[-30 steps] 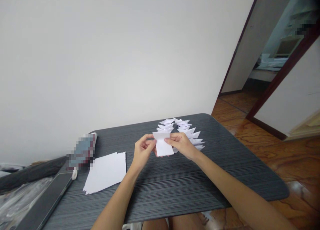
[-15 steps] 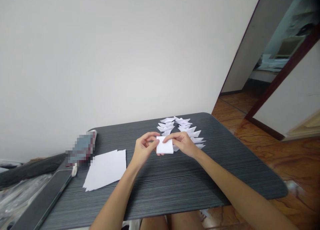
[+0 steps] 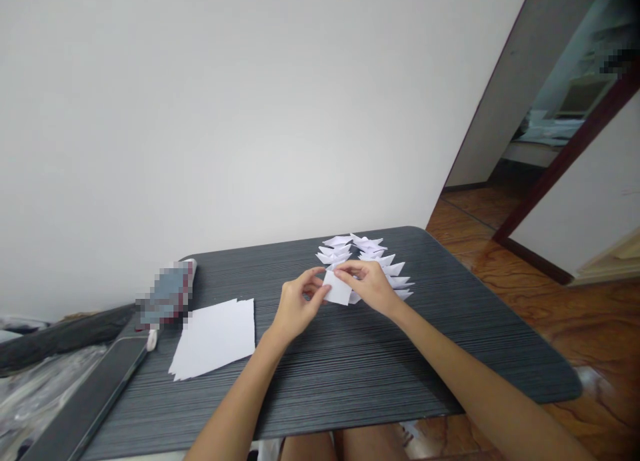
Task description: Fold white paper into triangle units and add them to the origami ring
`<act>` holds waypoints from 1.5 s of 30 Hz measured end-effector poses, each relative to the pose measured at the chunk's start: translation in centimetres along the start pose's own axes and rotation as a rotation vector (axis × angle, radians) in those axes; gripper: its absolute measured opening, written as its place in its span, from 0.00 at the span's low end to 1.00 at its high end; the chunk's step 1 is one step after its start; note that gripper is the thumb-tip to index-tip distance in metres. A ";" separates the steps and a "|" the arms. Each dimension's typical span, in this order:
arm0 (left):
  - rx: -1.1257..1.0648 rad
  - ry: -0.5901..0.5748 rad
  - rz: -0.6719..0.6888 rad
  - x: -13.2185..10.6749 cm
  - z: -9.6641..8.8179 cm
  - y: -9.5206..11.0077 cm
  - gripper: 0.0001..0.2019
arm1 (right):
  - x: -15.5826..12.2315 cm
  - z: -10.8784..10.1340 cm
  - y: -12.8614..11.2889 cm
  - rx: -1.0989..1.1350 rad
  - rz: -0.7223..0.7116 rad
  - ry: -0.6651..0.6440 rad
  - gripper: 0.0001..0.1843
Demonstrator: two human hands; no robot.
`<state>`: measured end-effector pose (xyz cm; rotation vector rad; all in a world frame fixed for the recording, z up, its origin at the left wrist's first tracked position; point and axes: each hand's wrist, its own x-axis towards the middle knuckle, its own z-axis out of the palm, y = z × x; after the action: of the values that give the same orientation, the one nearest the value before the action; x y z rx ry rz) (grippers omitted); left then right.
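Pinching folded paper point(image 3: 338, 289) over striped tbl point(image 3: 350, 367); wood floor point(image 3: 575, 314).

Your dark striped table point(image 3: 350, 374), paper on top.
Flat sheet stack point(image 3: 215, 337) left, folded paper pieces point(image 3: 367, 261) far side, phone point(image 3: 87, 401) at left edge.

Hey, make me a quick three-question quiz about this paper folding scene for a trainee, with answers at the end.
1. True or false: both hands grip the small folded paper.
2. Which lies nearest the left hand? A) stack of flat sheets B) doorway C) dark flat device
3. Fill in: the finished folded pieces lie in two rows just beyond the ____ hand.

Key: 1 true: left hand and right hand pinch it above the table. 2 A. 3 right.
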<state>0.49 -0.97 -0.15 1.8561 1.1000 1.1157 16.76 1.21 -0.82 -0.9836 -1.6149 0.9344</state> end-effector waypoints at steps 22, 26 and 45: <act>0.045 -0.059 0.028 -0.3 0.8 0.2 0.17 | -0.1 0.5 0.5 0.022 0.029 0.069 0.12; -0.080 -0.120 -0.022 -0.2 0.7 0.5 0.17 | -0.1 0.3 0.2 0.017 0.025 0.079 0.11; -0.342 -0.157 -0.239 0.3 0.1 0.8 0.14 | -0.2 0.3 0.2 0.115 0.134 -0.067 0.14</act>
<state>0.93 -1.01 0.59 1.4765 0.9455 0.9364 16.58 1.10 -1.12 -0.9992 -1.5466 1.1500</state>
